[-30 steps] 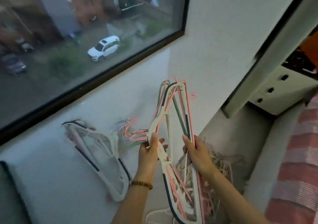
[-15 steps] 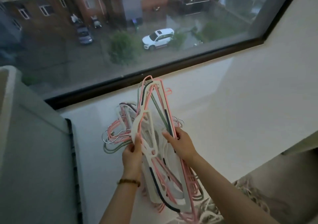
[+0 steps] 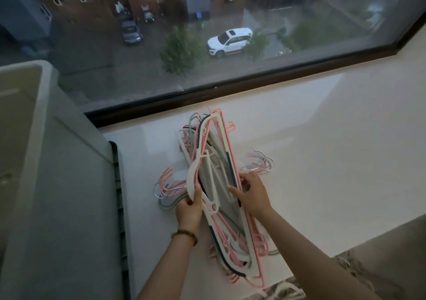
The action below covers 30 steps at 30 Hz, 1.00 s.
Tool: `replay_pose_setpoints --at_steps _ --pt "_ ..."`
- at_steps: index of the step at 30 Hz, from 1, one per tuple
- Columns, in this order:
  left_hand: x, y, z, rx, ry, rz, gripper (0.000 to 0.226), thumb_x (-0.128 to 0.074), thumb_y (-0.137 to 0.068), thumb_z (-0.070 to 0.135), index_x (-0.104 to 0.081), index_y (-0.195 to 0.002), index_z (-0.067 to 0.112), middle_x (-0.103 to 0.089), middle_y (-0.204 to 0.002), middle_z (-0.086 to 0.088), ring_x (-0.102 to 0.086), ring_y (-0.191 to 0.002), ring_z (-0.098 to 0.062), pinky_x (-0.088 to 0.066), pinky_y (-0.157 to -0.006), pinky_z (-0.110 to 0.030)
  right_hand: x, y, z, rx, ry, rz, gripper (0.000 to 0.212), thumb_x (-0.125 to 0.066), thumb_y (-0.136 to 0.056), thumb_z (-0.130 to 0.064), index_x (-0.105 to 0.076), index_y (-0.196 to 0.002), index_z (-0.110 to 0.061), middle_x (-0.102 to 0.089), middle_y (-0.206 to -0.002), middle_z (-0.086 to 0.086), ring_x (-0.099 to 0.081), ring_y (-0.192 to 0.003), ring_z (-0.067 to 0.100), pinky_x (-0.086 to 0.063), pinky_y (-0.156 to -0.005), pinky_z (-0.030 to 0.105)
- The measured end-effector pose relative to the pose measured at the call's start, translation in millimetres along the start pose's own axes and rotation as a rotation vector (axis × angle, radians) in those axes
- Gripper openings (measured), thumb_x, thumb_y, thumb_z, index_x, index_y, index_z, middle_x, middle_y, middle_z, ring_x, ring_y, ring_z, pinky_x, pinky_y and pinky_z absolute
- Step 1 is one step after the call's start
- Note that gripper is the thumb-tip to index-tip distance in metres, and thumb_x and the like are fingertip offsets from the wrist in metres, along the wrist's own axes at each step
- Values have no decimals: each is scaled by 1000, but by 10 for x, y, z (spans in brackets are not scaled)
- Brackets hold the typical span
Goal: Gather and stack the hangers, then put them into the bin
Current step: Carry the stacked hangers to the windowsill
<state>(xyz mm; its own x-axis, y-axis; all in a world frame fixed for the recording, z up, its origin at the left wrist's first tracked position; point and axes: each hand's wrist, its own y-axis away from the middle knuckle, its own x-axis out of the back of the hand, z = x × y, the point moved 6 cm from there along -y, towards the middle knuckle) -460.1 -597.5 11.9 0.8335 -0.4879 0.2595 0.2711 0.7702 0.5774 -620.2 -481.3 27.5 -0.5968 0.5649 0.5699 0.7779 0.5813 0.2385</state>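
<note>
A bundle of pink, white, grey-green and navy hangers (image 3: 216,161) stands on edge on the white windowsill (image 3: 322,152), pointing away from me toward the window. My left hand (image 3: 189,209) grips the bundle's left side near the hooks. My right hand (image 3: 250,194) holds its right side, fingers over the pink edge. More hangers lie flat beneath the bundle, with hooks (image 3: 166,189) sticking out left and other hooks (image 3: 260,164) sticking out right. The pale grey bin (image 3: 46,161) stands at the left, its open top at the upper left corner.
A dark-framed window (image 3: 207,92) runs along the back of the sill. A dark ribbed strip (image 3: 119,207) runs down the bin's right side. A tangle of white hangers (image 3: 283,291) shows at the bottom edge, below the sill.
The view has swung left, bringing the bin into sight. Both hands carried the bundle left and lowered it onto the hangers lying flat on the sill.
</note>
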Motion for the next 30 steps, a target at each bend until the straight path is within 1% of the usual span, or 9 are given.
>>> replay_pose_setpoints --at_steps 3,6,9,11,14,19,22,25,30 --pt "-15 -19 7 -63 -88 -64 32 -55 -88 44 -63 -74 16 -65 -74 -2 -58 -66 -11 -40 -55 -22 -5 17 31 0 -34 32 43 -74 -77 -38 -59 -113 -19 -54 -98 -3 -49 -81 9 -39 -68 14" --pt "-4 -12 75 -135 -185 -93 36 -62 -83 44 -64 -82 8 -66 -73 -1 -61 -69 -16 -44 -60 -23 23 60 32 0 -47 69 48 -73 -77 -40 -56 -116 -18 -53 -100 -4 -50 -85 11 -40 -71 17" --pt "107 133 206 -158 -215 118 58 -73 -71 49 -52 -92 -1 -58 -94 -6 -55 -89 -18 -46 -80 -27 121 142 35 -32 -108 96 48 -72 -78 -41 -55 -118 -19 -53 -105 -4 -51 -86 10 -40 -68 13" --pt "50 352 401 -265 -247 189 51 -73 -75 40 -43 -93 3 -49 -104 -12 -47 -97 -25 -41 -86 -32 253 212 70 -38 -171 138 45 -72 -78 -37 -56 -116 -18 -55 -109 -3 -53 -89 12 -41 -72 14" --pt "-347 684 677 -438 -252 -12 44 -67 -82 33 -44 -110 8 -40 -109 -3 -43 -101 -20 -40 -88 -31 591 382 214 -53 -206 215 39 -72 -80 -31 -58 -114 -19 -55 -112 -5 -55 -92 11 -44 -77 18" --pt "-1300 1212 746 -611 -390 -384 52 -61 -86 40 -46 -131 20 -50 -131 3 -49 -117 -19 -44 -99 -35 1375 971 836 -143 -249 435 31 -71 -82 -30 -60 -110 -23 -54 -111 -6 -56 -91 9 -44 -72 16" --pt "-1890 1648 484 -643 -551 -581 64 -57 -86 47 -38 -140 18 -41 -145 -1 -38 -133 -19 -32 -112 -34 1842 1576 1401 -261 -274 578 30 -71 -82 -25 -59 -109 -21 -54 -110 -1 -55 -95 14 -47 -79 26" --pt "-2419 2243 116 -702 -689 -771 69 -53 -88 50 -30 -144 17 -33 -151 -1 -29 -139 -18 -24 -112 -28 2233 2411 2027 -404 -271 725 35 -71 -82 -19 -60 -115 -12 -58 -108 6 -57 -99 20 -47 -86 32" --pt "-3192 3450 -741 -776 -867 -1044 74 -56 -84 55 -36 -141 13 -48 -140 -8 -44 -131 -25 -35 -109 -35 2652 4097 2949 -626 -317 927 44 -72 -80 -18 -58 -120 -5 -55 -112 3 -54 -104 19 -47 -93 36"
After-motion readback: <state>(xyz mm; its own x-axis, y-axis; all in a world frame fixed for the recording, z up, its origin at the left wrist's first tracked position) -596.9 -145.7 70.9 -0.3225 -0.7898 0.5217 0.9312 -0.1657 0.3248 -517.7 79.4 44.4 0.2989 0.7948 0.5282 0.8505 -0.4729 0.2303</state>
